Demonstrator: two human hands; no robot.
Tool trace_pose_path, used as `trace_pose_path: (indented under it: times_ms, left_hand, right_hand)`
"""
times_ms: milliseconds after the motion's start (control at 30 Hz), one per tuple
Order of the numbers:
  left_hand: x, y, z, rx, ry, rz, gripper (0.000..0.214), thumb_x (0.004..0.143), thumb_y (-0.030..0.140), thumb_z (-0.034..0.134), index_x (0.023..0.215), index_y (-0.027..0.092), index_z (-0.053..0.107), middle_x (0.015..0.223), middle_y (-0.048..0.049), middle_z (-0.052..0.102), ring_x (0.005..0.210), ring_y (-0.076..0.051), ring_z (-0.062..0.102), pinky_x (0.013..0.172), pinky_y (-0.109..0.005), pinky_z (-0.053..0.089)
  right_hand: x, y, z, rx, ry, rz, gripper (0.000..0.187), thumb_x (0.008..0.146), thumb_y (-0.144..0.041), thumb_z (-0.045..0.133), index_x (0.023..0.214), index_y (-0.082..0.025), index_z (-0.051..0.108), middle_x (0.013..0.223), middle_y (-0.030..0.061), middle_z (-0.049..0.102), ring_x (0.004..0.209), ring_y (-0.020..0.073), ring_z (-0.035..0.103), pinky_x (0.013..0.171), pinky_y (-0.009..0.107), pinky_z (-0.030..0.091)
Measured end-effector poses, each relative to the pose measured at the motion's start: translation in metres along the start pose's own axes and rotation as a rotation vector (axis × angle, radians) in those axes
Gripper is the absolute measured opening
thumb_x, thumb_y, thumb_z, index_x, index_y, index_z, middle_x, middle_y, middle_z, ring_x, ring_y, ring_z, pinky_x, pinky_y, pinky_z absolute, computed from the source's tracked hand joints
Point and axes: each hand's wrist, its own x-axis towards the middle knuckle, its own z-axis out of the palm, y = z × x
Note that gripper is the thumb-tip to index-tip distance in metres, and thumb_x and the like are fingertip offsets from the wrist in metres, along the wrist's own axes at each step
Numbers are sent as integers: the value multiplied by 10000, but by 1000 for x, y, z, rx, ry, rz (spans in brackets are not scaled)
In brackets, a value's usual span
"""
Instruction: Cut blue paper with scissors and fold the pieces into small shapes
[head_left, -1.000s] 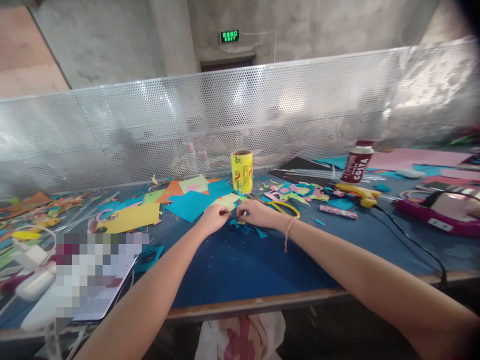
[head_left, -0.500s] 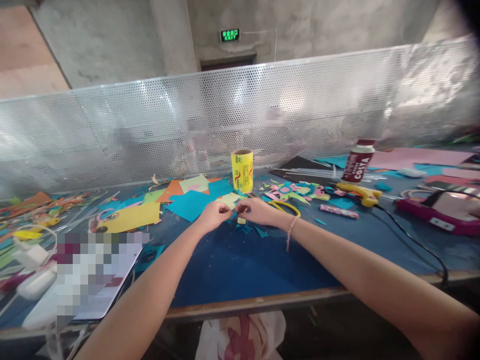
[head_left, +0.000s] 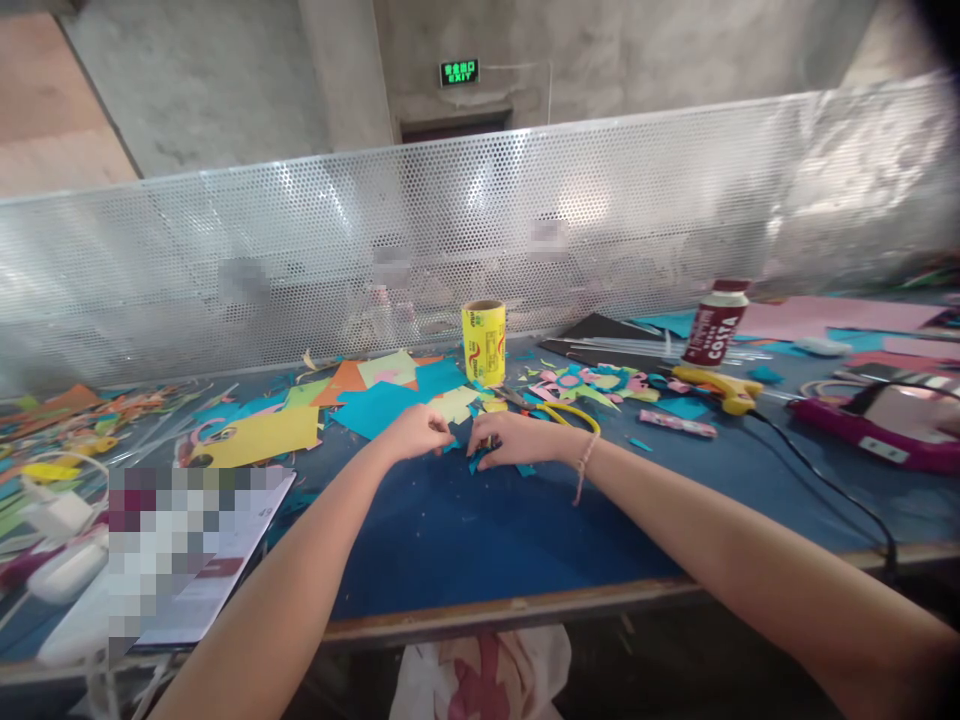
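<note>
My left hand (head_left: 411, 432) and my right hand (head_left: 514, 440) meet at the middle of the blue table (head_left: 480, 540), fingertips pinched together over small teal paper scraps (head_left: 480, 458). Each hand pinches a small bit of paper; what exactly sits between the fingers is too small to make out. A beaded bracelet hangs on my right wrist. Yellow-handled scissors (head_left: 566, 411) lie just beyond my right hand. A yellow roll of tape (head_left: 484, 342) stands upright behind both hands.
Coloured paper sheets (head_left: 262, 435) and cut-outs litter the left and back. A bottle (head_left: 714, 323), a yellow glue gun (head_left: 718, 385) with a black cord, and a pink device (head_left: 870, 425) sit right. A perforated metal screen (head_left: 480, 240) walls the back edge. White papers (head_left: 225, 560) lie left.
Both hands have drawn slightly toward me and lowered to the table surface, still pinched close together over the teal scraps.
</note>
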Motion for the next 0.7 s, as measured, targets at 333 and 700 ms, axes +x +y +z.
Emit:
trace_pose_path:
  times_ms: [333, 700]
  left_hand:
    - [-4, -8, -6, 28, -82, 2, 190, 627, 348, 593, 681, 173, 641, 423, 7, 503, 421, -109, 466, 456, -222, 313]
    - [8, -44, -20, 369, 416, -85, 264, 789, 275, 407, 855, 166, 638, 858, -84, 649, 815, -183, 575, 709, -259, 404]
  right_hand:
    - [4, 5, 0, 22, 217, 19, 230, 833, -283, 465, 835, -168, 664, 802, 34, 640, 762, 121, 564, 727, 229, 415]
    - [3, 10, -2, -94, 354, 142, 232, 818, -236, 455, 698, -165, 641, 742, 31, 638, 711, 128, 545, 673, 228, 392]
